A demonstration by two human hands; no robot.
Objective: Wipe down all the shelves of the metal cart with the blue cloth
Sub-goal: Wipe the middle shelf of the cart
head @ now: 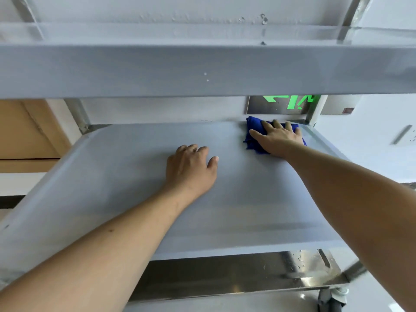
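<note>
The metal cart's middle shelf (126, 176) fills the view, grey and flat with raised edges. My right hand (278, 138) lies flat on the blue cloth (253, 131), pressing it down in the shelf's far right corner. My left hand (191, 165) rests palm down on the shelf's middle with fingers slightly curled, holding nothing. The top shelf (202, 68) hangs overhead across the upper view. The bottom shelf (236, 275) shows below the near edge, shiny with water drops at its right.
A cart post (77, 115) stands at the far left corner and a caster wheel (333, 300) shows at the lower right. A wall panel with a green lit sign (290, 102) sits behind the cart. Brown cardboard (24, 131) stands to the left.
</note>
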